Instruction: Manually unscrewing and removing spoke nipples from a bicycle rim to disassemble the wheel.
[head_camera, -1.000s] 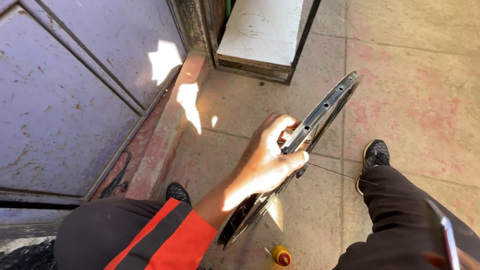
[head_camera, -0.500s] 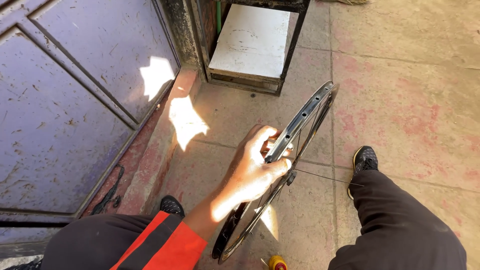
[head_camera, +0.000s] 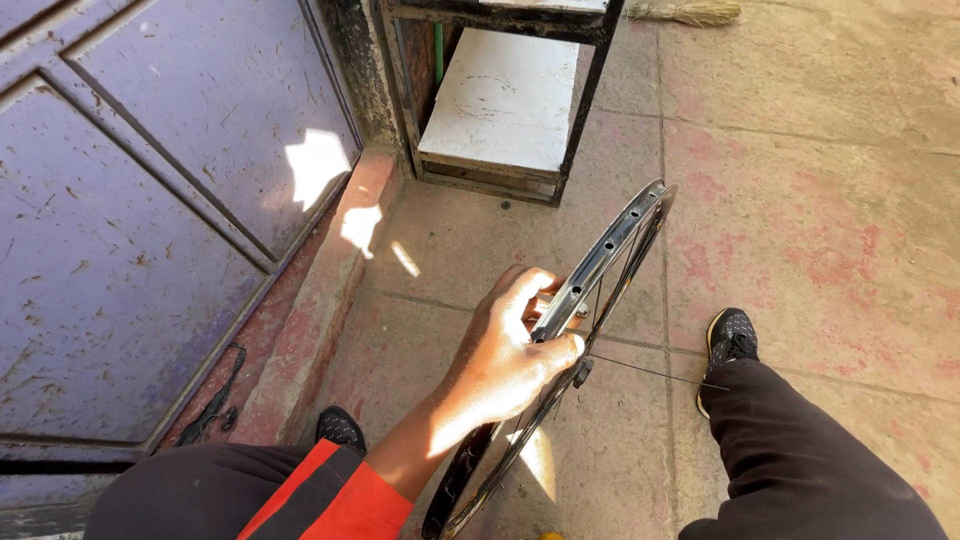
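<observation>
My left hand (head_camera: 505, 355) grips a black bicycle wheel rim (head_camera: 615, 235), fingers curled over its edge and thumb pressed on the near side. The rim stands upright on the tiled floor between my legs, running from the lower middle up toward the right. Thin spokes (head_camera: 650, 372) show inside it, and one sticks out toward my right leg (head_camera: 800, 450). An orange-red sleeve (head_camera: 330, 495) covers my left forearm. My right hand is out of sight.
A purple metal door (head_camera: 140, 220) fills the left side above a reddish concrete step (head_camera: 320, 310). Straight ahead stands a dark metal frame holding a white board (head_camera: 500, 110). A broom head (head_camera: 690, 12) lies at the top. My black shoes (head_camera: 730, 335) rest on the floor.
The view has tilted up and the rim now sits lower and more central. My left hand keeps the same grip on it.
</observation>
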